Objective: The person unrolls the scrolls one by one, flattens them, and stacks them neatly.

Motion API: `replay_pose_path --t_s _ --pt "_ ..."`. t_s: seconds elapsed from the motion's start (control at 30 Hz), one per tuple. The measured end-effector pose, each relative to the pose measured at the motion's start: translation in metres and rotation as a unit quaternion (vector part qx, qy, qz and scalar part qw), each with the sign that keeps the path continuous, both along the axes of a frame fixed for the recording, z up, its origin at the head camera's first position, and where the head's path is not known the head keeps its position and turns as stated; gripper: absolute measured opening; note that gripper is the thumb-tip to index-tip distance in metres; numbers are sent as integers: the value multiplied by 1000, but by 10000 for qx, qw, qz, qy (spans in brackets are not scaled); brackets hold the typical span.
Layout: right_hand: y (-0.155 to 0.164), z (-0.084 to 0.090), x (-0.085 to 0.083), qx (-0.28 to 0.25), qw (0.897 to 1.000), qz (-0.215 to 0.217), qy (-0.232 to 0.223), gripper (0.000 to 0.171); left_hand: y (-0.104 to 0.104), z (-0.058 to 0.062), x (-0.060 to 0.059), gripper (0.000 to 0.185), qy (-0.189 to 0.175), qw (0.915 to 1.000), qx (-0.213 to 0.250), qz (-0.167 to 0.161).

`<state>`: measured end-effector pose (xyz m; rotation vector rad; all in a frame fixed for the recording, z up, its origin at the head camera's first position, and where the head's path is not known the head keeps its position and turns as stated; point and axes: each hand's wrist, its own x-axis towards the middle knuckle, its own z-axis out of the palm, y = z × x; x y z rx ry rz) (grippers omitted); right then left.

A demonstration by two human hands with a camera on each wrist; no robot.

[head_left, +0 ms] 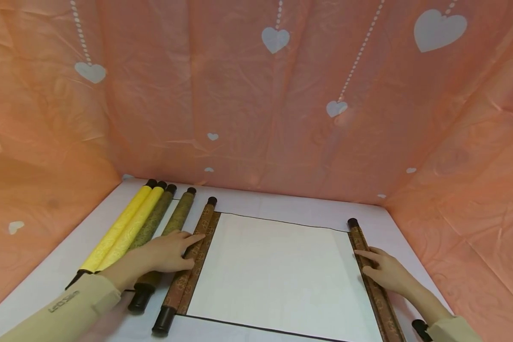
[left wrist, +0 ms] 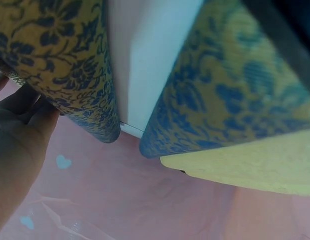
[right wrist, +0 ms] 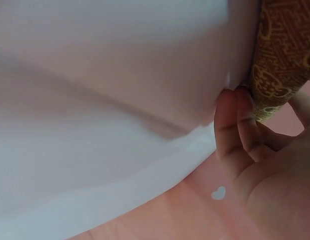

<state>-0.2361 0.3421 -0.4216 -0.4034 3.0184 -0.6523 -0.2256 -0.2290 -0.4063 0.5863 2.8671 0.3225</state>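
Currently we see yellow rolls [head_left: 117,227], green rolls [head_left: 153,221] left of scroll [head_left: 282,270]; brown rollers [head_left: 181,287] run near-to-far; left hand [head_left: 168,251] rests fingers apart, right hand [head_left: 384,270] grips right roller [head_left: 380,304].

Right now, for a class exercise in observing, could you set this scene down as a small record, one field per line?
Left hand: touching the left brown roller
Right hand: fingers over the right brown roller
Between brown rollers: a white sheet, no marks visible
Left of these: two green rollers, a white strip between them
Far left: two yellow rolls, side by side
Backdrop: orange-pink, with pale hearts
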Motion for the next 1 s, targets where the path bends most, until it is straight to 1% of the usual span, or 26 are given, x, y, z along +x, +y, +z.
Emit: replay_pose_path --t_s 0.13,0.23,0.33,0.47,0.6,0.73,0.8,0.93,1.0 --pt "4 -1 0 -48 10000 49 23 50 -2 2 2 75 115 9999 -14 -62" --pt "7 -3 1 -43 9997 157 192 61 -4 2 3 73 231 9997 -72 -86" --pt "12 -5 2 -9 9989 254 386 72 -6 1 4 79 341 9992 -152 -114" --pt "21 -7 2 17 9980 300 550 73 -6 1 5 86 462 9986 -218 -136" --pt "25 -7 2 -24 9985 289 455 73 -7 2 8 85 570 9981 -181 -168" --pt "26 -5 2 -113 9988 322 342 74 -8 2 9 84 562 9983 -69 -135" --pt "28 -5 1 -156 9988 357 291 74 -8 2 10 84 517 9986 -31 -69" --pt "31 -6 0 -259 9992 258 157 76 -9 0 9 85 501 9987 12 -12" --pt "34 -6 1 -376 9991 173 3 78 -9 0 8 85 468 9989 76 21"
